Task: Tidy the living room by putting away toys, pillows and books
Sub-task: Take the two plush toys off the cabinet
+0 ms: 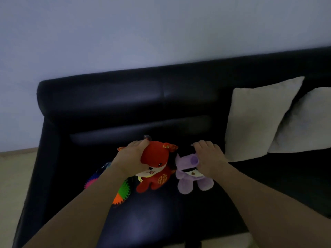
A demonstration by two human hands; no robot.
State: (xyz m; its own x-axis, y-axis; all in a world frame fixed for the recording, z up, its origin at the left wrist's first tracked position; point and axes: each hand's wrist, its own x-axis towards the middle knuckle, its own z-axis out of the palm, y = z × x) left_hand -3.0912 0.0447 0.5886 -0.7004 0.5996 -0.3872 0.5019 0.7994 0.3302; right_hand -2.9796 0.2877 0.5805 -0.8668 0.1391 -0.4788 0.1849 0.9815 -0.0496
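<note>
On the seat of a black leather sofa [136, 97], near its left armrest, 2 plush toys sit side by side, almost touching. At the left is a red plush fox [157, 169] with gold embroidery on its belly; the left hand [131, 159] grips its head, fingers curled over the top and thumb down the near side. At the right is a purple plush toy [189, 178]; the right hand [208, 161] holds its head, fingers bent over the crown. Behind the left forearm lies a spiky multicoloured ball [121, 193], partly hidden. Further right, 2 cream pillows lean against the backrest: the nearer pillow [256, 119] overlaps the far pillow [304, 122] at the frame edge
</note>
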